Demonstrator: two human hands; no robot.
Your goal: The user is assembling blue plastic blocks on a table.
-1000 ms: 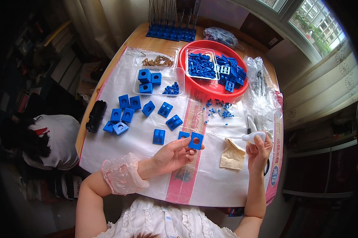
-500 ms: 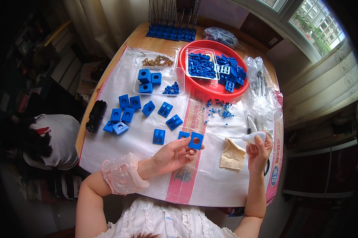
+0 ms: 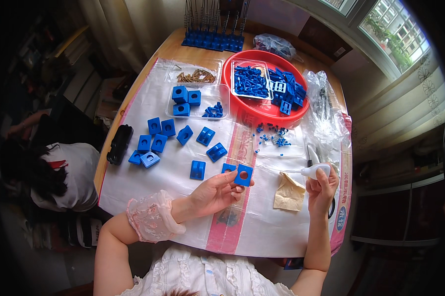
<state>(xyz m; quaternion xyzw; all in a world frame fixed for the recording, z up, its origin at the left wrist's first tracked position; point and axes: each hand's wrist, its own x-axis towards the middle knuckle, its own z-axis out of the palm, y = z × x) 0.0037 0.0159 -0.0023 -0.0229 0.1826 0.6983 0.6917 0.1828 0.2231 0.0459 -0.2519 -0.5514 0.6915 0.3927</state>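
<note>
Between the thumb and fingers of my left hand (image 3: pixel 210 195) is a square blue plastic block with a round hole (image 3: pixel 247 180), held up above the cloth. Another blue block (image 3: pixel 227 168) shows partly behind it. My right hand (image 3: pixel 323 192) is closed round a small white squeeze bottle (image 3: pixel 312 171), its nozzle toward the left, apart from the block. Below the nozzle lies a folded beige cloth or paper (image 3: pixel 288 192). Several more blue blocks (image 3: pixel 158 143) rest on the sheet left of and beyond my left hand, some showing a grooved side (image 3: pixel 197 170).
Clear trays hold brass-coloured pins (image 3: pixel 196 76), blue blocks (image 3: pixel 180 93) and small blue parts (image 3: pixel 213 110). A red basin (image 3: pixel 242 109) holds more. Right are plastic bags (image 3: pixel 323 106) and a black-handled tool (image 3: pixel 309 162); left, a black case (image 3: pixel 119 144). Another person (image 3: pixel 69 172) is at far left.
My hands, the block and the bottle stay almost in place. At the far left, the other person's arm has come into view.
</note>
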